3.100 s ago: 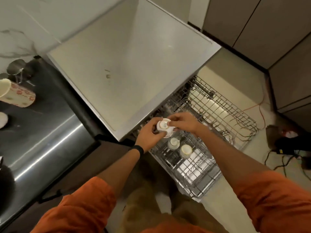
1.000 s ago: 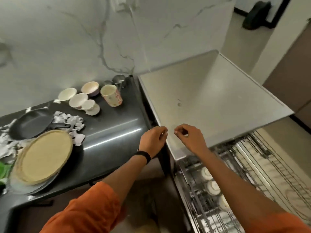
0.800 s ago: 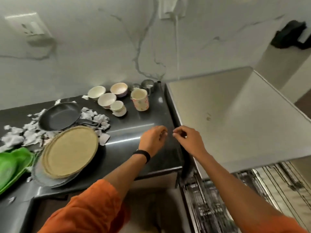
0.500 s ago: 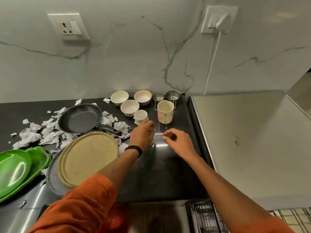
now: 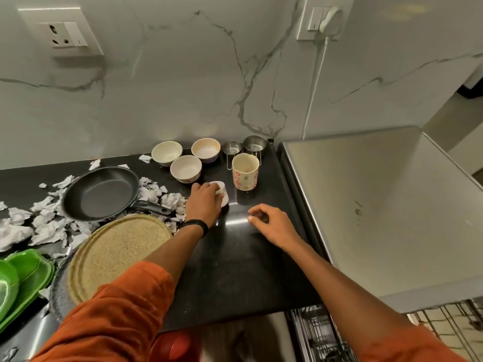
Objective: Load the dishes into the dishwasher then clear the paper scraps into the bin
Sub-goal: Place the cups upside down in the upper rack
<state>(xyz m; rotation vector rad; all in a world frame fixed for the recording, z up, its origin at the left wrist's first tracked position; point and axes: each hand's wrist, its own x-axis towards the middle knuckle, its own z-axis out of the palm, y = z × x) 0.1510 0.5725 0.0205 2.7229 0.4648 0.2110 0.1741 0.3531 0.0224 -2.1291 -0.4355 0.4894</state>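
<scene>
My left hand (image 5: 205, 202) grips a small white cup (image 5: 221, 192) on the black counter (image 5: 243, 265). My right hand (image 5: 271, 224) hovers just to its right, fingers loosely curled and holding nothing. Behind the cup stand a flowered mug (image 5: 245, 175), three small bowls (image 5: 186, 168) and two steel cups (image 5: 254, 145). A black frying pan (image 5: 100, 193) lies among crumpled paper scraps (image 5: 49, 226). A round woven plate (image 5: 115, 253) and green plates (image 5: 18, 283) sit at the left front. The dishwasher rack (image 5: 321, 333) shows at the bottom right.
The open dishwasher door (image 5: 386, 212) fills the right side as a flat steel panel. A marble wall with a socket (image 5: 61, 35) and a plugged-in white cable (image 5: 313, 87) backs the counter. A red object (image 5: 175, 346) shows below the counter edge.
The view swung from the dishwasher rack back to the counter. My left hand reached forward and closed round the small white cup; my right hand followed beside it.
</scene>
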